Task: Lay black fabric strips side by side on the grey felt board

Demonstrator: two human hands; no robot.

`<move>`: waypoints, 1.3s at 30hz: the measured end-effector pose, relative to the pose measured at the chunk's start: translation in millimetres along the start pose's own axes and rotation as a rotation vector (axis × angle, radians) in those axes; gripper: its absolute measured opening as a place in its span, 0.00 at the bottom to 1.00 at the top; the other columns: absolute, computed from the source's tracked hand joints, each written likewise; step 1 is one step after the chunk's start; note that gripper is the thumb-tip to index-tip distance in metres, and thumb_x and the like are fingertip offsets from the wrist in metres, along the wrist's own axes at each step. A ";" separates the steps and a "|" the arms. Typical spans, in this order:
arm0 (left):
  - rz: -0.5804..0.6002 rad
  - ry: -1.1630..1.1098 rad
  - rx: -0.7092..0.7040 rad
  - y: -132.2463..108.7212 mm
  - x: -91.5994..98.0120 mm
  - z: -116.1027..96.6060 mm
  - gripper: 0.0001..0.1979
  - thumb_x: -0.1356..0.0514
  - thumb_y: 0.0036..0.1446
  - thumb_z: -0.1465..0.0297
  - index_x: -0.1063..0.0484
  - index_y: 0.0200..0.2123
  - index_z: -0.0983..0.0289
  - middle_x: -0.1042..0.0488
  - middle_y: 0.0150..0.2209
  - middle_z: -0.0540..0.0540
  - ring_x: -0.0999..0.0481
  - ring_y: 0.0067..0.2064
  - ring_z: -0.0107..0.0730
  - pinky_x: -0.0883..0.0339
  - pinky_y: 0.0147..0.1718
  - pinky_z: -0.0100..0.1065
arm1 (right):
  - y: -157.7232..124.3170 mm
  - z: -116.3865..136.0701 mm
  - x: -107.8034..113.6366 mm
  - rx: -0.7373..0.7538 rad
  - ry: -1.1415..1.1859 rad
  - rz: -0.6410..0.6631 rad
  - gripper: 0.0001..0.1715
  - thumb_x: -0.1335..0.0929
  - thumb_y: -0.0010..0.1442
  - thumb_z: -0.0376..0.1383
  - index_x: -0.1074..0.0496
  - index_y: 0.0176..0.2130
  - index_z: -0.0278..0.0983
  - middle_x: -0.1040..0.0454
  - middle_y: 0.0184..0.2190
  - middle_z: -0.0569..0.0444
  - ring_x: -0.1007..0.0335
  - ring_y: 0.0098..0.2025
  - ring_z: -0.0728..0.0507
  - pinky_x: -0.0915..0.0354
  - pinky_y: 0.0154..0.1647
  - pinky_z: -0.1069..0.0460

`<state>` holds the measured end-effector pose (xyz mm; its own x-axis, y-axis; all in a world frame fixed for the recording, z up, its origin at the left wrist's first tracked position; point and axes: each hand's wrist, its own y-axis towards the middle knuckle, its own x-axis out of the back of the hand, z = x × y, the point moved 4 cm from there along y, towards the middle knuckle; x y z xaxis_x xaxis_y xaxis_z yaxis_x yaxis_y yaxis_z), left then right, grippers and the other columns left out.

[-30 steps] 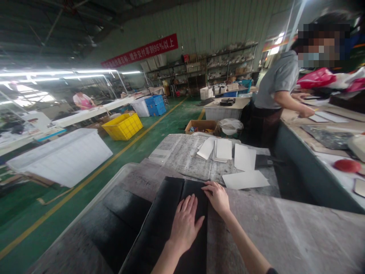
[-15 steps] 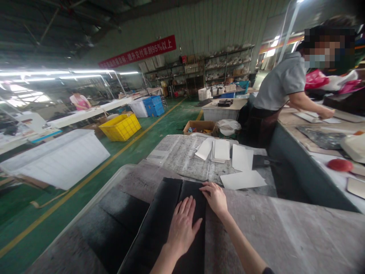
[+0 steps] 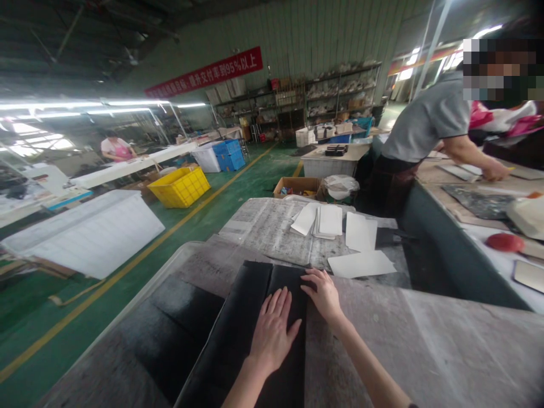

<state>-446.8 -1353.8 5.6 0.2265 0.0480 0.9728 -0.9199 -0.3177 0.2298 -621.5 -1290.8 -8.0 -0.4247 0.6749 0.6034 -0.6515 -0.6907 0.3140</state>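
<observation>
A long black panel (image 3: 238, 317), made of what looks like leather or coated sheet, lies on the table in front of me, with a seam or fold line running along it. My left hand (image 3: 274, 328) rests flat on its right-hand strip, fingers stretched out and thumb apart. At the far right edge of that strip, my right hand (image 3: 323, 294) has its fingers bent and its thumb and forefinger close together on the edge. Its fingertips touch the panel; whether they reach underneath is hidden. Left of the panel is another dark sheet or patch (image 3: 182, 328).
Several white pieces (image 3: 330, 221) lie on the worn grey table cover (image 3: 425, 345) beyond my hands. A co-worker (image 3: 429, 124) leans over the right-hand bench. A cardboard box (image 3: 297, 187), a yellow crate (image 3: 181, 187) and a white bin (image 3: 93, 232) stand on the floor.
Both hands stay almost where they were, the left one shifting very slightly upward. The co-worker's body and hand have moved a little to the right.
</observation>
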 end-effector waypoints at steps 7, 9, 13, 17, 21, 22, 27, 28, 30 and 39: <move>-0.024 0.002 -0.004 -0.1 1.2 0.6 0.30 0.52 0.66 0.57 0.49 0.66 0.64 0.43 0.67 0.61 0.43 0.66 0.44 0.40 0.61 0.51 | -2.9 5.4 1.6 0.047 -0.074 0.010 0.14 0.30 0.57 0.36 0.26 0.45 0.42 0.25 0.48 0.51 0.31 0.53 0.39 0.42 0.61 0.39; -0.019 0.001 -0.005 0.1 0.7 0.1 0.29 0.52 0.66 0.57 0.49 0.66 0.64 0.43 0.67 0.61 0.43 0.66 0.44 0.40 0.61 0.51 | -6.4 6.2 -1.1 0.056 -0.124 0.011 0.15 0.30 0.56 0.33 0.26 0.45 0.42 0.26 0.49 0.52 0.32 0.54 0.39 0.45 0.64 0.38; -0.002 0.021 -0.008 0.8 -2.4 -2.6 0.28 0.52 0.66 0.58 0.46 0.65 0.65 0.42 0.66 0.62 0.43 0.67 0.45 0.41 0.62 0.52 | -9.4 6.8 -3.1 0.055 -0.147 0.011 0.14 0.30 0.56 0.32 0.26 0.44 0.43 0.27 0.50 0.52 0.33 0.54 0.39 0.45 0.64 0.38; 0.009 0.033 -0.001 0.3 -4.3 -4.7 0.28 0.52 0.67 0.59 0.46 0.65 0.67 0.42 0.66 0.63 0.45 0.67 0.45 0.42 0.62 0.52 | -9.5 7.9 -1.5 0.063 -0.149 0.018 0.13 0.31 0.57 0.33 0.26 0.44 0.43 0.27 0.50 0.53 0.33 0.54 0.39 0.46 0.64 0.38; 0.010 0.034 -0.010 -3.2 -3.0 -5.5 0.27 0.53 0.67 0.60 0.47 0.65 0.66 0.43 0.66 0.63 0.46 0.68 0.44 0.43 0.63 0.52 | -9.7 7.7 -1.2 0.062 -0.153 0.022 0.12 0.31 0.57 0.34 0.26 0.44 0.43 0.27 0.50 0.53 0.34 0.54 0.39 0.45 0.64 0.39; 0.011 0.035 -0.011 -4.4 -2.5 -5.5 0.27 0.53 0.67 0.60 0.47 0.65 0.66 0.43 0.66 0.63 0.47 0.68 0.44 0.43 0.63 0.52 | -9.7 7.5 -1.4 0.065 -0.152 0.023 0.12 0.31 0.57 0.34 0.26 0.44 0.43 0.27 0.50 0.53 0.34 0.54 0.39 0.45 0.64 0.39; 0.021 0.044 -0.015 -8.5 -0.1 -5.5 0.27 0.53 0.67 0.62 0.48 0.66 0.66 0.45 0.67 0.62 0.49 0.68 0.43 0.43 0.63 0.52 | -9.6 6.6 -2.7 0.066 -0.157 0.021 0.12 0.30 0.57 0.34 0.26 0.43 0.43 0.28 0.50 0.53 0.34 0.54 0.38 0.43 0.62 0.39; 0.024 0.047 -0.014 -8.7 0.2 -5.5 0.27 0.53 0.67 0.62 0.49 0.66 0.66 0.45 0.67 0.62 0.49 0.69 0.43 0.43 0.63 0.52 | -9.6 6.5 -2.9 0.065 -0.160 0.022 0.12 0.30 0.57 0.34 0.26 0.43 0.43 0.28 0.50 0.53 0.34 0.54 0.38 0.43 0.62 0.39; 0.024 0.050 -0.015 -8.7 0.4 -5.9 0.27 0.52 0.67 0.62 0.49 0.66 0.66 0.45 0.67 0.63 0.48 0.68 0.43 0.43 0.64 0.52 | -9.8 6.6 -3.2 0.066 -0.162 0.021 0.12 0.30 0.57 0.34 0.26 0.43 0.43 0.28 0.51 0.53 0.35 0.54 0.38 0.43 0.62 0.39; -0.035 -0.002 0.055 -14.5 -7.6 -12.3 0.22 0.48 0.64 0.70 0.40 0.61 0.67 0.36 0.63 0.61 0.38 0.64 0.44 0.37 0.61 0.49 | -10.2 7.6 -2.4 0.089 -0.154 0.000 0.11 0.31 0.57 0.33 0.26 0.42 0.44 0.27 0.49 0.53 0.32 0.53 0.39 0.44 0.63 0.38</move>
<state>-439.1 -1337.9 -4.8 0.2587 0.0578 0.9642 -0.8926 -0.3673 0.2615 -609.0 -1287.4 -7.1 -0.3187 0.6322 0.7062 -0.5902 -0.7154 0.3740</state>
